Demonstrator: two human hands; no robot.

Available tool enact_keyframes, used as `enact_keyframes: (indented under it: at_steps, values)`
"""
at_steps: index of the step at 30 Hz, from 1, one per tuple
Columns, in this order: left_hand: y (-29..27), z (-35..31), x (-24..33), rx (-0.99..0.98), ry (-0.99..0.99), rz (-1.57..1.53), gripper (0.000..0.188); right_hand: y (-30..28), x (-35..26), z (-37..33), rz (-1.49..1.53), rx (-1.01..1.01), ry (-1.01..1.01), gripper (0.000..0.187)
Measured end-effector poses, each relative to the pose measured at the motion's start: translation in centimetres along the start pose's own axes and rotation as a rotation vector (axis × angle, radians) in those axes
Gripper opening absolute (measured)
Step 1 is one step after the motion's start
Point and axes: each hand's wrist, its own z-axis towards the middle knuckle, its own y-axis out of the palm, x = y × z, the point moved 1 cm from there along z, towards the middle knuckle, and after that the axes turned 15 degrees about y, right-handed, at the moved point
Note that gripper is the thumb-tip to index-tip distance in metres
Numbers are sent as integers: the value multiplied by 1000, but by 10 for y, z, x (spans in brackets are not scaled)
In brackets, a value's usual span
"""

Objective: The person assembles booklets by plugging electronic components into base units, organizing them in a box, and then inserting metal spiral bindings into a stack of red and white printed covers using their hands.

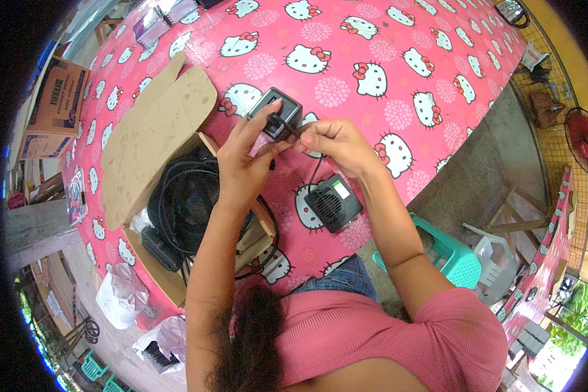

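Near the upper centre of the frame, the left hand (248, 150) holds a small black box-shaped device with a glossy hard casing (289, 104), a finger laid over its face and the thumb near its lower edge, so the grip is narrow and closed around the casing. Just to its right, the right hand (336, 140) has its thumb and fingertips pinched together on a thin black cord (318, 167), which runs down to a second black box with a slotted grille and a pale label (334, 203), lying on the pink tablecloth with white cartoon cat heads (268, 32) right of centre. Whether this cord also joins the held device is hidden by the fingers. The device looks light enough for one hand, stiff and probably a little slippery on its smooth faces; it would be best held by two opposite sides, with the front left free of pressure. The cord looks soft and bendy, easiest to guide when pinched close to its end, and a hard tug could strain it or drag the second box. At centre left, an open brown cardboard carton with a raised flap (160, 127) holds a tangle of thick black cables (176, 179).
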Motion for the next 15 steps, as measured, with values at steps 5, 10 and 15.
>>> enact_keyframes:
  at_steps: [5,10,15]
  values:
    - [0,1,0,-7,-16,24,61,-1,7,9,5,-3,63,23]
    - [0,1,1,-2,-24,-4,60,-3,9,11,24,-15,66,22]
    - [0,1,1,-2,-11,4,61,-3,11,11,2,-24,22,20]
